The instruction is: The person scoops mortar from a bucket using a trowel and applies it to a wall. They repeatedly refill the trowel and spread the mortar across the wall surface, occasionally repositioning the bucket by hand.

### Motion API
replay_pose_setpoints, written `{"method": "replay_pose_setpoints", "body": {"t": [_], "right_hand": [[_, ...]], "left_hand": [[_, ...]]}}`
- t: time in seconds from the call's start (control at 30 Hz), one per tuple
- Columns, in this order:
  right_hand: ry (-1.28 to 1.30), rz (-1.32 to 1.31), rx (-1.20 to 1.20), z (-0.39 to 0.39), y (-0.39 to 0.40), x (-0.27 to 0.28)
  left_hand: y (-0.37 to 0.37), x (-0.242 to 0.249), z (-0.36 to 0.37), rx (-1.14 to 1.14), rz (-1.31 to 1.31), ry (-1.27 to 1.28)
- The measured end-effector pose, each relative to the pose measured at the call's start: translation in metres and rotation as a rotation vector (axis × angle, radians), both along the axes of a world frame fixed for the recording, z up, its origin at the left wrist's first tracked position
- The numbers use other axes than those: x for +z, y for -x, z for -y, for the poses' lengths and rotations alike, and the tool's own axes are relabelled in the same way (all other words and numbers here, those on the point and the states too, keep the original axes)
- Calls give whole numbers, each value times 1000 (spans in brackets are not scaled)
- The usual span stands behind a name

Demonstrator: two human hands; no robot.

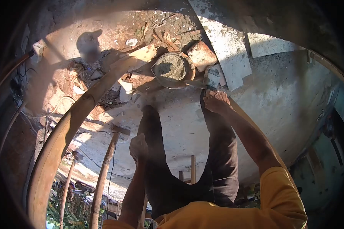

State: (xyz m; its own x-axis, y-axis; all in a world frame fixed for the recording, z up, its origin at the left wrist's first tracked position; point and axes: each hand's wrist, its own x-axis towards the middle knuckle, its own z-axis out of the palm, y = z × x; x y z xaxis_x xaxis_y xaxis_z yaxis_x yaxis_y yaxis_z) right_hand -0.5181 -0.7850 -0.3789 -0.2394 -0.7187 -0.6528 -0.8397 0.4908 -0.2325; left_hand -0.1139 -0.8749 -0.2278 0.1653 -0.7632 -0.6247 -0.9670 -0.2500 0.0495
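My right hand (pixel 216 101) gripped a trowel (pixel 213 78), just beside the mortar pan (pixel 173 69) ahead of it. My left hand (pixel 138 147) hung fisted, holding nothing I could see. I judged scooping underway; lifting needed a level blade.

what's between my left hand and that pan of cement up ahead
In the head view, mostly bare concrete floor and your dark-trousered left leg lie between the left hand and the pan of cement, plus rubble near the pan.
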Motion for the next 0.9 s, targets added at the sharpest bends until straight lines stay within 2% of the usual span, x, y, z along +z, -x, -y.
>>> {"method": "replay_pose_setpoints", "body": {"t": [0.07,0.1,0.13,0.2,0.23,0.3,0.4,0.43,0.5,0.6,0.63,0.73,0.77,0.83,0.9], "right_hand": [[-88,9,156,34,-44,-53],[-264,91,194,86,-49,-71],[-63,-77,294,76,-68,-159],[-140,-86,204,143,-94,-175],[-63,-143,333,127,-107,-205],[-176,4,241,122,-121,-203],[-204,150,-122,91,-106,-150],[-208,77,-229,89,-107,-154],[-212,-52,-457,78,-122,-174],[-232,39,-744,108,-174,-248],[-66,158,-816,94,-188,-280],[-196,643,-1204,82,-182,-241],[-148,685,-1258,65,-184,-223],[392,797,-1017,32,-187,-195],[415,799,-982,15,-179,-168]], "left_hand": [[-25,-8,-9,-14,-86,51],[-36,-7,-12,-15,-120,51],[-47,-10,-15,-9,-159,57],[-72,-16,-19,32,-176,66],[-80,-15,-22,53,-187,69],[-88,-9,-22,126,-248,81],[-93,-13,-14,147,-313,89],[-98,-13,-15,168,-311,82],[-103,-13,-9,151,-278,58],[-116,-16,-8,93,-289,62],[-118,-17,-6,82,-280,65],[-119,-16,-3,59,-270,66],[-118,-16,-3,61,-266,58],[-118,-16,0,64,-263,63],[-116,-13,1,64,-261,82]]}}
